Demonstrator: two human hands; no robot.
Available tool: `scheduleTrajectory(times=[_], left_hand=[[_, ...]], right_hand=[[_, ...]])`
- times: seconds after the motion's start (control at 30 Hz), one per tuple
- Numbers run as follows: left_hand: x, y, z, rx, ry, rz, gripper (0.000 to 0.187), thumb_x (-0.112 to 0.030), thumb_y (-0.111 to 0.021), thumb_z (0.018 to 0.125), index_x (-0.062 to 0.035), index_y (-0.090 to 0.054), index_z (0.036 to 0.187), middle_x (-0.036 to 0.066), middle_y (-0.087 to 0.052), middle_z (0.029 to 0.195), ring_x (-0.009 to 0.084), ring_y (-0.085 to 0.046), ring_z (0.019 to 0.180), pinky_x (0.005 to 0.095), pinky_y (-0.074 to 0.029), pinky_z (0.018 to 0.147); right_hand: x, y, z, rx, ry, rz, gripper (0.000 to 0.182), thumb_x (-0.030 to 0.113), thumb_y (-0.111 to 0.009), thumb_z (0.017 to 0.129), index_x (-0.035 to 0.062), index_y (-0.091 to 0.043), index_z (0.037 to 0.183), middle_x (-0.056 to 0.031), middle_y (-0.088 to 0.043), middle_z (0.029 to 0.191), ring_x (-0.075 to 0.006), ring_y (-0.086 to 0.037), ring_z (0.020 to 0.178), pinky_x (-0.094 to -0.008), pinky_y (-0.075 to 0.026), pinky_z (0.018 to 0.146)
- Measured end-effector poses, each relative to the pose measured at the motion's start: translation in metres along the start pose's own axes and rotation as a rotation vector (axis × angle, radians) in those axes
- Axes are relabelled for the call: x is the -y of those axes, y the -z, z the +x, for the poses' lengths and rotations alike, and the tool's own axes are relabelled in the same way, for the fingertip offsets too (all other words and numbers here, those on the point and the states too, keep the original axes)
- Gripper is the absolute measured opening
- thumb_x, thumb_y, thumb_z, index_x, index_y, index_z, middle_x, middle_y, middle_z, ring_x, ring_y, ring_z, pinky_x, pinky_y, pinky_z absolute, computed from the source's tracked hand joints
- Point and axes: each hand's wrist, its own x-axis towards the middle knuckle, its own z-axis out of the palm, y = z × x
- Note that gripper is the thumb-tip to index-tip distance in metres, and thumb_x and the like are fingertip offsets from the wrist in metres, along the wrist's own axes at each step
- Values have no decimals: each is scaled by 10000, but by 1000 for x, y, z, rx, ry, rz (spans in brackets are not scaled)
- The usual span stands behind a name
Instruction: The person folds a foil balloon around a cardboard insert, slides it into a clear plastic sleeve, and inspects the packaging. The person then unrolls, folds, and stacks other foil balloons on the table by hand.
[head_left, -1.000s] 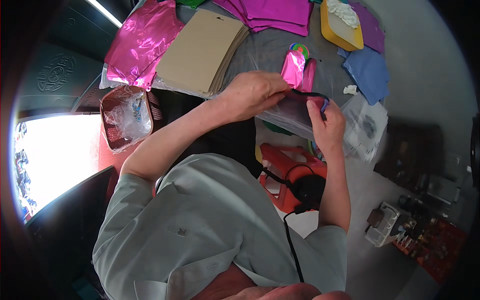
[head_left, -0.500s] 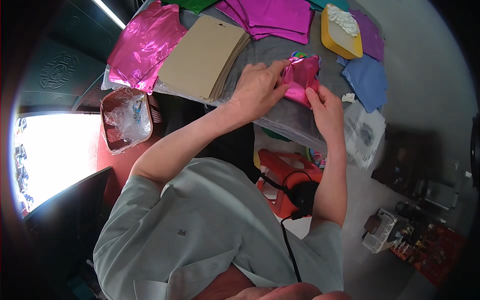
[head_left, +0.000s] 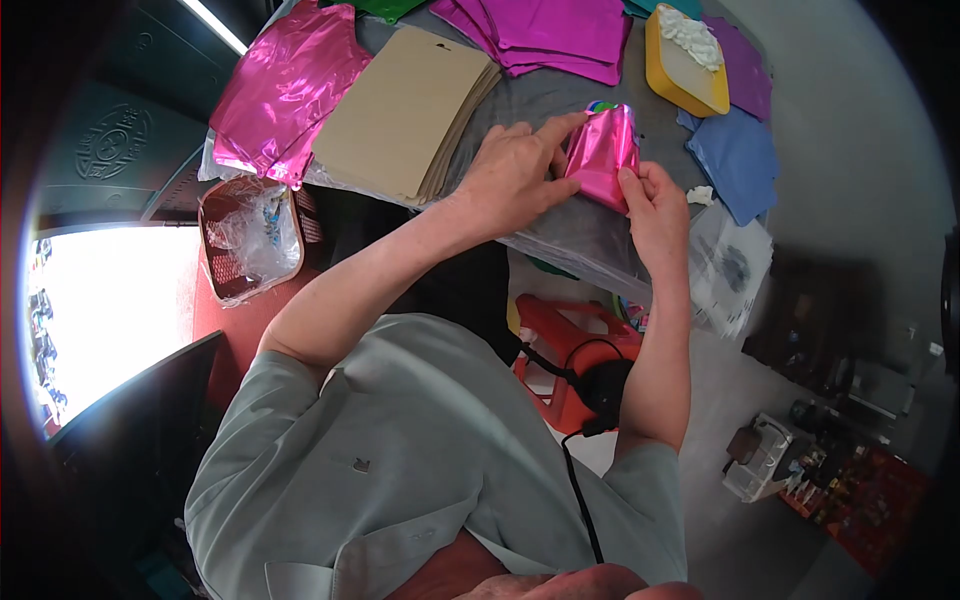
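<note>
A folded shiny pink foil piece (head_left: 601, 160) lies at the near side of the grey-covered table, with a multicoloured bit at its top edge. My left hand (head_left: 515, 175) is at its left side, fingers apart, the index fingertip at the upper left corner and the thumb near the lower left corner. My right hand (head_left: 656, 207) pinches the lower right edge of the foil between thumb and fingers. To the left of my left hand lies a stack of brown cardboard sheets (head_left: 400, 115).
Pink foil (head_left: 290, 85) lies at the table's left. Magenta sheets (head_left: 560, 35), a yellow tray (head_left: 672, 88) with white material, and blue sheets (head_left: 735, 165) lie at the back and right. A basket (head_left: 252, 245) holds clear plastic. A red stool (head_left: 560, 395) stands below.
The pink foil looks flatter and its folds have shifted. My right hand has moved slightly up and right along its edge, while my left hand stays nearly in place.
</note>
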Motion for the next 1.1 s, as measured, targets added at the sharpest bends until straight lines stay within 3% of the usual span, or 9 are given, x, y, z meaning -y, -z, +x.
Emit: scheduleTrajectory(times=[0.4,0.53,0.67,0.77,0.8,0.9,1.03,1.1], left_hand=[[-8,-3,-6,-3,9,77,639,-172,-808,936,-67,-608,1533,73,-781,914,324,-670,1095,477,-467,990],[-8,-5,-13,-37,-10,97,553,-172,-793,950,-77,-655,1478,75,-766,1029,327,-650,1132,465,-474,980],[-6,-11,-16,-131,-118,343,516,-181,-817,948,-118,-680,1441,62,-704,1130,310,-628,1116,461,-471,961],[-10,-15,-19,-63,-194,430,536,-232,-808,968,-67,-666,1457,126,-673,1357,346,-611,1291,482,-478,1110],[-13,-18,-21,-62,-198,428,536,-232,-808,968,-67,-666,1457,126,-673,1357,346,-611,1291,482,-478,1110],[-20,-33,-30,19,-391,541,590,-378,-676,1073,25,-632,1503,199,-613,1557,384,-519,1497,495,-364,1305],[-24,-34,-36,115,-342,593,702,-476,-590,1117,55,-565,1575,223,-522,1672,390,-403,1621,503,-250,1383],[-24,-34,-35,121,-345,601,713,-488,-578,1122,52,-556,1585,230,-515,1674,397,-401,1620,507,-253,1380]], right_hand=[[1,-6,-7,-103,68,-64,202,211,-730,1114,11,-756,1126,38,-693,790,-31,-550,707,-255,-442,654],[10,-6,-8,-95,50,-123,200,205,-756,1093,11,-758,1141,20,-693,764,-37,-567,715,-262,-461,667],[12,-7,-6,-113,60,-155,207,204,-778,1073,13,-758,1152,15,-690,747,-42,-558,699,-263,-456,664],[18,-7,-7,-102,50,-221,228,209,-792,1063,8,-757,1165,20,-685,742,-46,-558,686,-270,-463,664],[17,-7,-6,-106,48,-221,228,209,-792,1063,8,-757,1165,20,-685,742,-46,-558,686,-270,-463,664],[11,-8,-5,-127,94,-236,227,218,-784,1066,25,-765,1183,15,-689,753,-54,-577,671,-268,-467,625],[10,-4,-4,-180,30,-65,220,234,-775,1069,43,-776,1180,5,-705,778,-60,-604,659,-262,-469,579],[8,-3,-3,-180,5,-35,219,241,-774,1068,47,-782,1171,2,-709,786,-62,-611,657,-258,-468,569]])
